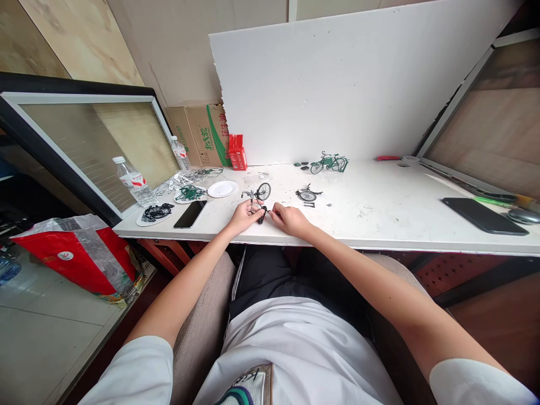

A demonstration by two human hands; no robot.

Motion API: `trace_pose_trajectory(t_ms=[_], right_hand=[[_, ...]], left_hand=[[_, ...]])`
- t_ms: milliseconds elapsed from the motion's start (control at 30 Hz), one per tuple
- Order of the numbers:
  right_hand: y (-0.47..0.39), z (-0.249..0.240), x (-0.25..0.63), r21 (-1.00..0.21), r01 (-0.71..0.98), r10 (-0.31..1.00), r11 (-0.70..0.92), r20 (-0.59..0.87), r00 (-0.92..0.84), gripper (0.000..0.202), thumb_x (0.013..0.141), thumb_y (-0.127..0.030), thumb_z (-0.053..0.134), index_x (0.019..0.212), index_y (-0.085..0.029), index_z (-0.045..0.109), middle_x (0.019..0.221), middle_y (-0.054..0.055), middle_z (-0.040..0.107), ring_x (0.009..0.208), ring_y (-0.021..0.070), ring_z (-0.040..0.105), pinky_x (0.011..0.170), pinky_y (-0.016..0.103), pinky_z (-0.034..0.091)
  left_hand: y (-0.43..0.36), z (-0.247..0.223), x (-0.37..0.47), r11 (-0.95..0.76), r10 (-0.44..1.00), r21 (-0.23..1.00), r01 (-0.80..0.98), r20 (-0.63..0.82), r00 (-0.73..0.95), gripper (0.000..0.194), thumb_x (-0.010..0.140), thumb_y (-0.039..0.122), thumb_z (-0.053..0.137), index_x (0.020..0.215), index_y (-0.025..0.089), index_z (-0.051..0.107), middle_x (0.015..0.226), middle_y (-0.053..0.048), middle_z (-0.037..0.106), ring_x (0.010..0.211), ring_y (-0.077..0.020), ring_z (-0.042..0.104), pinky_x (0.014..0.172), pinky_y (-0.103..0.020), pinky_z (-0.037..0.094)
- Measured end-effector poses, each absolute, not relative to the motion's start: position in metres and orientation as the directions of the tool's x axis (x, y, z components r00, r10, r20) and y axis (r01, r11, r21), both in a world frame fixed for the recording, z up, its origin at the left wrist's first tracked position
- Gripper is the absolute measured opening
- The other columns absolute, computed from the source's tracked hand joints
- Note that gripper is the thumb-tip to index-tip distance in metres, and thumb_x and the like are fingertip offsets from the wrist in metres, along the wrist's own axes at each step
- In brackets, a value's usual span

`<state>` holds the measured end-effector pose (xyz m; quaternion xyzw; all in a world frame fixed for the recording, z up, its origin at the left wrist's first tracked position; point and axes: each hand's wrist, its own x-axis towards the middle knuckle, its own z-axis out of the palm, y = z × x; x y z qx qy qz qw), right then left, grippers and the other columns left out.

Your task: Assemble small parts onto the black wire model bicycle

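Observation:
A small black model bicycle point(263, 192), partly assembled, is between my hands near the table's front edge, with one spoked wheel raised at its far side. My left hand point(244, 217) is closed on its frame. Beside it, my right hand point(290, 219) pinches at the bicycle's right side; whatever lies between its fingertips is too small to make out. To the right, a loose wheel assembly point(307, 194) lies on the white table, with small black parts point(309, 205) just in front of it. A green model bicycle point(329, 162) stands farther back.
Paper plates with green parts point(190, 193) and black parts point(157, 212) sit at the left, near a phone point(190, 214), an empty white plate point(223, 189) and bottles point(135, 183). Behind are a red box point(237, 152) and a white board point(337, 84). A black device point(484, 216) lies right.

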<state>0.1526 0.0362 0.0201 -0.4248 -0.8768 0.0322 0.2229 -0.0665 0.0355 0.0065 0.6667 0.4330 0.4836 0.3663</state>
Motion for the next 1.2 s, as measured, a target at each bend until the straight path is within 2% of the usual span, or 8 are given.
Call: trace_pose_trajectory(t_ms=[267,633,1200], right_hand=[[0.0336,0.0208,0.154,-0.316,0.659,0.726,0.682,0.4,-0.56,0.029,0.101,-0.037,0.049,0.124,-0.019,0.054,0.068,0.0,0.069,0.063,0.0212,0.062,0.063,0.026,0.031],[0.041,0.0128,0.1548,-0.289,0.665,0.719,0.688,0.39,-0.575,0.023,0.103,-0.037,0.047,0.115,-0.02,0.057,0.087,0.006,0.076,0.073,0.0216,0.067,0.065,0.027,0.033],[0.0421,0.0124,0.1554,-0.264,0.66,0.703,0.703,0.397,-0.59,0.022,0.105,-0.038,0.046,0.113,-0.02,0.057,0.087,0.007,0.076,0.072,0.0213,0.065,0.064,0.027,0.03]], left_hand=[[0.0363,0.0061,-0.0671,-0.369,0.927,0.899,0.236,0.337,0.163,0.043,0.087,0.037,0.076,0.121,0.012,0.064,0.088,-0.008,0.076,0.082,-0.019,0.074,0.075,-0.029,0.055],[0.0389,0.0033,-0.0684,-0.356,0.932,0.908,0.22,0.327,0.157,0.045,0.087,0.037,0.077,0.121,0.012,0.064,0.087,-0.009,0.076,0.078,-0.0192,0.074,0.071,-0.029,0.056],[0.0425,-0.0003,-0.0699,-0.355,0.931,0.914,0.197,0.327,0.162,0.046,0.087,0.038,0.078,0.122,0.012,0.064,0.087,-0.009,0.077,0.079,-0.0194,0.075,0.072,-0.029,0.058]])
